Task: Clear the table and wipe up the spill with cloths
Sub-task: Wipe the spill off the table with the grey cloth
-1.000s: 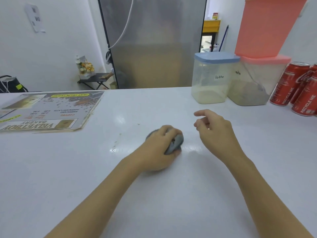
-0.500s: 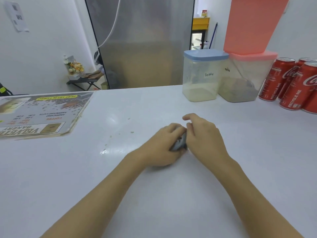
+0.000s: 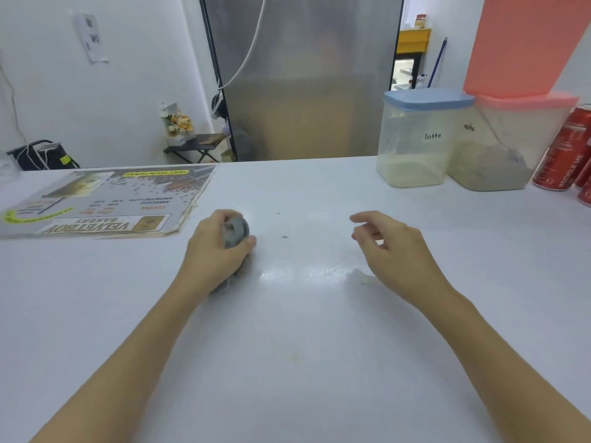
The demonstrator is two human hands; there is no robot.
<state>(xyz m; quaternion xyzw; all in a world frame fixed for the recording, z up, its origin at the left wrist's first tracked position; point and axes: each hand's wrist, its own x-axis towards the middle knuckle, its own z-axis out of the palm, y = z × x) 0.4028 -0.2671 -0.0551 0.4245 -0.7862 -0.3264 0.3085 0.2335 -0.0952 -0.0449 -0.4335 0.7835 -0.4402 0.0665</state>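
**Operator:** In the head view, my left hand grips a balled grey cloth and presses it on the white table, just right of the menu card's near corner. My right hand hovers well to the right of the menu card, fingers loosely curled, holding nothing.

**Spotter:** Where is the spill?

**Operator:** A wet sheen lies between my hands, further right from the menu card than the cloth is, with a few dark specks beyond it (too small to tell what they are).

**Spotter:** Then I'd flatten the cloth before dragging; a tight ball probably smears more than it soaks.

**Operator:** Agreed. I judge the best stroke runs away from the menu card, so wet does not reach its paper edge. The tubs and cans sit far right of the card, out of the path.
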